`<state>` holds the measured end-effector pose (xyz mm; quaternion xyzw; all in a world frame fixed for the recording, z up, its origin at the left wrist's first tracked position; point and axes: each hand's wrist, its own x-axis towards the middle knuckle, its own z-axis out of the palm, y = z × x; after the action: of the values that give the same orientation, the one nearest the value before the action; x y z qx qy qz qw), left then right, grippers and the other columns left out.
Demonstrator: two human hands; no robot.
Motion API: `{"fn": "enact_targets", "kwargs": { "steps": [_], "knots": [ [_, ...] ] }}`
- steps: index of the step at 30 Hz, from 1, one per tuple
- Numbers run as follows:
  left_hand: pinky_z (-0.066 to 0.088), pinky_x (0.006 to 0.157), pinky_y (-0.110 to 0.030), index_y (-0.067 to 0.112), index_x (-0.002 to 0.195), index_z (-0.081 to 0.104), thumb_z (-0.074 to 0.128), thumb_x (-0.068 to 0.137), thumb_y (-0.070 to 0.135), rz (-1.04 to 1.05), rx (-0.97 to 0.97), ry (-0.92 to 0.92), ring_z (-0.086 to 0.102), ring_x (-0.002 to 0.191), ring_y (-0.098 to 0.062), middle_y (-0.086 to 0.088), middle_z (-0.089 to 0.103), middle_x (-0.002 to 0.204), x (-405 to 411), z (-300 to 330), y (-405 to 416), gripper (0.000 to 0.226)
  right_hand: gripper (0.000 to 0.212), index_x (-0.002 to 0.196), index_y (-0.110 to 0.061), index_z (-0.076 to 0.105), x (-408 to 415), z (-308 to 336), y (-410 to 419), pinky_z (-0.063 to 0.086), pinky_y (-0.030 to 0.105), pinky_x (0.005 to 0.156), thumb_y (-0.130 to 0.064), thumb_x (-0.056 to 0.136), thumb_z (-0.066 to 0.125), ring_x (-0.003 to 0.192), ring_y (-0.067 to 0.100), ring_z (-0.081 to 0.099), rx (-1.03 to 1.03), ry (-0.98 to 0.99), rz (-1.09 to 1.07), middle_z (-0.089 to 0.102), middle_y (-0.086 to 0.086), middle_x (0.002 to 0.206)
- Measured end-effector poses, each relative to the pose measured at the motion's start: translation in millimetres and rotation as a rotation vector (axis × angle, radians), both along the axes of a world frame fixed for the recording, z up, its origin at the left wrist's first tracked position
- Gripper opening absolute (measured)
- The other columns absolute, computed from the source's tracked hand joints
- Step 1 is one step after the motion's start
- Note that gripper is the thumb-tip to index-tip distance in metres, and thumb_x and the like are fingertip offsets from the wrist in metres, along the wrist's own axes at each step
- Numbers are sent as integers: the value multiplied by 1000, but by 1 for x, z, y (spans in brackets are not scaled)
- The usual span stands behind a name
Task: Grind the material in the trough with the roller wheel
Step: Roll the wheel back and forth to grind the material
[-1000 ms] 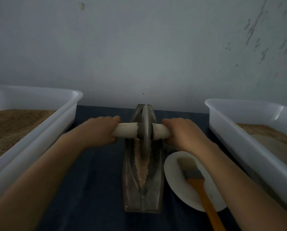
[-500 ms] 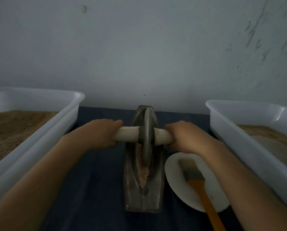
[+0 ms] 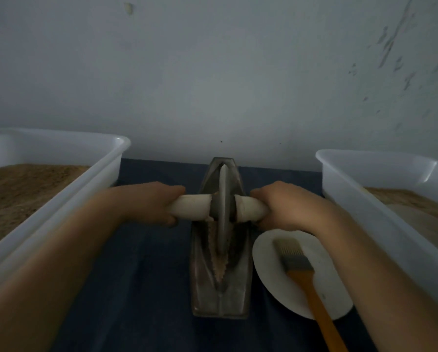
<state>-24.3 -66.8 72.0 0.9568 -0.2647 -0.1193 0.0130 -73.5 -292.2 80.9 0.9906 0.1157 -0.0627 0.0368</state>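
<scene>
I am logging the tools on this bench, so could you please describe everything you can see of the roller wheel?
The roller wheel is a thin, dull grey disc that looks like metal, standing upright on edge in the groove of the trough. A pale, wood-like handle passes through its centre and sticks out on both sides. The left hand grips one end, the right hand the other. Its lower edge sits in the pinkish-tan material, some of which clings near the hub.

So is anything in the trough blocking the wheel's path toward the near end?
Nothing visible does. The roller wheel sits in the trough with only the pinkish material ahead of it. The plate and brush lie outside, right of the trough. Left hand and right hand grip the handles.
</scene>
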Motion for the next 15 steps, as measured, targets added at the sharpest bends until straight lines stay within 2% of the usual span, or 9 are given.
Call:
{"fn": "enact_targets", "kwargs": {
  "steps": [2,4,6,8,12,15],
  "knots": [
    [41,83,-32,17,112,42,59,86,29,7,-14,-161,54,100,-19,-3,55,113,8,-8,-2,33,15,94,-23,54,9,-10,-6,40,27,64,-26,82,63,88,20,60,64,-123,-11,63,2,99],
    [37,82,-32,19,110,40,56,87,32,9,-13,-408,52,105,-20,-1,52,113,14,-18,-5,31,15,88,-24,47,18,-21,-13,39,30,62,-26,82,61,85,21,59,99,-249,-20,63,2,95],
    [33,80,-32,20,111,40,54,87,32,37,-41,-630,49,106,-21,0,50,113,17,-29,-9,30,14,90,-22,48,26,-33,-17,33,31,64,-26,82,60,88,23,58,112,-371,-21,61,1,95],
    [32,81,-33,20,113,42,56,85,29,70,-82,-734,48,103,-21,0,49,111,17,-37,-13,32,17,96,-20,50,32,-42,-17,25,31,67,-26,83,60,94,24,56,107,-479,-18,60,1,99],
    [33,80,-32,21,112,41,55,86,29,71,-106,-732,49,102,-21,0,51,110,17,-39,-13,30,19,99,-19,49,32,-44,-16,22,30,69,-25,84,60,95,23,53,82,-521,-22,59,1,102],
    [36,79,-31,19,110,40,54,87,31,47,-27,-574,53,105,-21,0,54,113,17,-27,-10,29,19,102,-18,53,27,-33,-14,28,27,66,-24,85,59,91,20,57,57,-370,-25,61,2,102]
  ]
}}
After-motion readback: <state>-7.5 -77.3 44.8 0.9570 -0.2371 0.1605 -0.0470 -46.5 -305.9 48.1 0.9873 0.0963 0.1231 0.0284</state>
